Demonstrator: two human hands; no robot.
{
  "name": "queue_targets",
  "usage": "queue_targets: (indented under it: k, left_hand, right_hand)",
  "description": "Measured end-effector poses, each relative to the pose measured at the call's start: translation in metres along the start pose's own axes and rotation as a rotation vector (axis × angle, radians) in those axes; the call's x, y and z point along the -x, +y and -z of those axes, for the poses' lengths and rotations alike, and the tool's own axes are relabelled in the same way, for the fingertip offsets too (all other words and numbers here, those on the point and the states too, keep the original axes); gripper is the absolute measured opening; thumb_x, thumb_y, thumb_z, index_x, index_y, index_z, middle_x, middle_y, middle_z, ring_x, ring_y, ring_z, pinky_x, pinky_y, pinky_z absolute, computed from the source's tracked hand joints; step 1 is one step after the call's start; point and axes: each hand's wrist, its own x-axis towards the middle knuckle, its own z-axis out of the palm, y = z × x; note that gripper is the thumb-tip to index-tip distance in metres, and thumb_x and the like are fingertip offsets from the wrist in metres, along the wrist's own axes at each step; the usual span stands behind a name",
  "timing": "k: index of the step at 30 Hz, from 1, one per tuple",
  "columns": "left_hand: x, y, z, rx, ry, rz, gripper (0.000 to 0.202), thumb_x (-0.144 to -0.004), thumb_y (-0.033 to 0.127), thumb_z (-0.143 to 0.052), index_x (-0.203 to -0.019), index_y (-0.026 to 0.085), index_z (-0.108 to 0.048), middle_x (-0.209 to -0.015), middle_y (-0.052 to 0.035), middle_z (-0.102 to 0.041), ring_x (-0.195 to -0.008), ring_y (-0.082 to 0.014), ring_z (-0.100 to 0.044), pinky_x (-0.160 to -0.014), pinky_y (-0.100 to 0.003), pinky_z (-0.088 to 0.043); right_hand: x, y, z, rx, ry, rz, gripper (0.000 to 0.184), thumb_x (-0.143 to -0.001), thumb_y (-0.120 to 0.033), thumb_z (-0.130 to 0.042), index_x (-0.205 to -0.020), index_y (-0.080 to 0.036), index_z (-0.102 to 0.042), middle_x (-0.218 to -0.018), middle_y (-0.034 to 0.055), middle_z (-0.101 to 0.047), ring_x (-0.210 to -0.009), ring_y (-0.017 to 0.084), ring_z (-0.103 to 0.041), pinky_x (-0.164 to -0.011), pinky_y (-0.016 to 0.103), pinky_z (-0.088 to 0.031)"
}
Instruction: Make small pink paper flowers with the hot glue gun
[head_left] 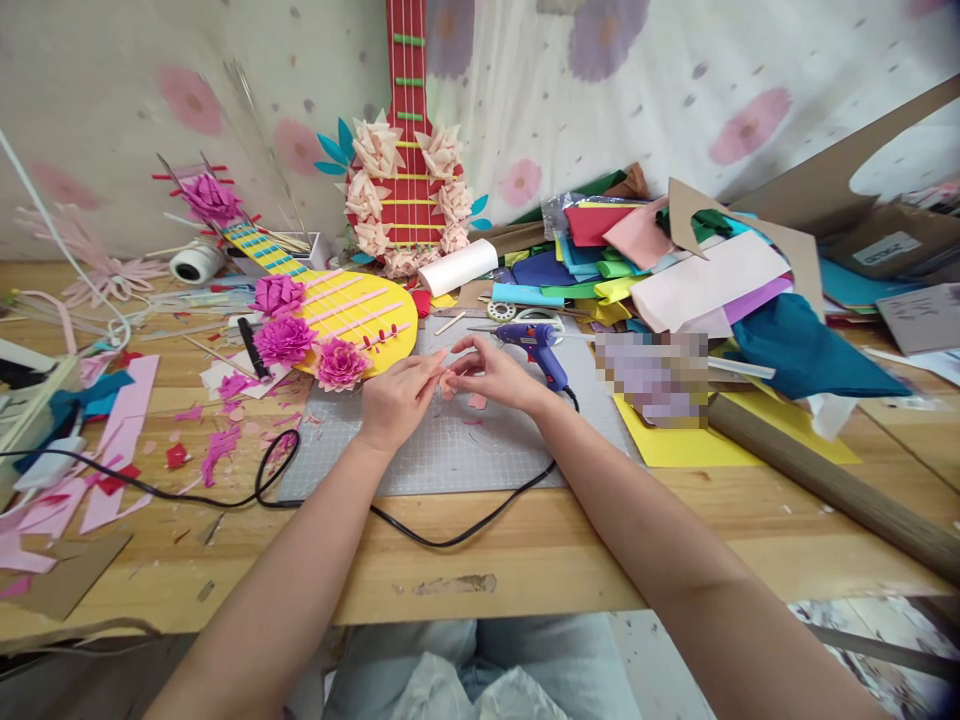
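Over the grey cutting mat (480,465), my two hands meet at the fingertips around a small pale pink paper piece (447,386). The fingers of my left hand (401,393) are pressed together at its left side. My right hand (491,372) curls in from the right, thumb and fingers pinching at the same piece. Fingers cover most of it, so its full shape is hidden. Another pink paper scrap (477,401) lies on the mat below my right hand. Just behind that hand rests a blue glue gun (536,348) with its black cord (450,541) looping across the mat.
A yellow paper instrument (360,318) with pink flowers lies behind my left hand. A red one (409,205) with pale flowers leans at the back. Coloured paper (592,265) is heaped back right; a brown roll (825,480) lies at right. Pink scraps (221,450) litter the left.
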Motion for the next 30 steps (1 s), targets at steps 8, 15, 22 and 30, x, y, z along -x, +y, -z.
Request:
queue_targets:
  k: [8, 15, 22, 30]
  left_hand:
    - [0.004, 0.003, 0.004, -0.017, -0.012, -0.074, 0.060, -0.069, 0.008, -0.054, -0.127, 0.023, -0.052, -0.103, -0.0021, -0.072, -0.107, -0.0211, -0.060, -0.094, -0.035, -0.048]
    - [0.005, 0.005, 0.007, 0.011, 0.015, -0.052, 0.068, -0.062, 0.004, -0.050, -0.128, 0.020, -0.046, -0.106, -0.0026, -0.071, -0.112, -0.0235, -0.057, -0.102, -0.042, -0.042]
    - [0.005, 0.004, 0.003, -0.001, -0.036, -0.075, 0.070, -0.061, 0.003, -0.048, -0.129, 0.022, -0.049, -0.101, -0.0009, -0.072, -0.113, -0.0228, -0.057, -0.099, -0.038, -0.046]
    - [0.005, 0.005, 0.004, 0.022, 0.010, -0.078, 0.068, -0.063, 0.002, -0.049, -0.129, 0.021, -0.049, -0.100, -0.0008, -0.073, -0.111, -0.0216, -0.058, -0.099, -0.038, -0.045]
  right_hand:
    - [0.003, -0.004, 0.001, 0.048, 0.039, 0.008, 0.040, -0.073, -0.035, -0.064, -0.102, -0.023, -0.039, -0.087, 0.0027, -0.068, -0.078, 0.016, -0.065, -0.044, 0.019, -0.046]
    - [0.008, -0.013, -0.001, 0.380, 0.125, 0.041, 0.036, -0.079, -0.033, -0.060, -0.108, -0.022, -0.043, -0.100, 0.0045, -0.068, -0.070, 0.014, -0.064, -0.050, 0.024, -0.047]
    - [0.007, -0.015, -0.004, 0.548, 0.168, 0.087, 0.033, -0.080, -0.029, -0.058, -0.108, -0.021, -0.044, -0.101, 0.0055, -0.068, -0.081, 0.018, -0.065, -0.063, 0.029, -0.048]
    - [0.008, -0.017, -0.004, 0.510, 0.179, 0.075, 0.033, -0.080, -0.031, -0.059, -0.107, -0.022, -0.044, -0.101, 0.0035, -0.068, -0.078, 0.017, -0.065, -0.064, 0.030, -0.048]
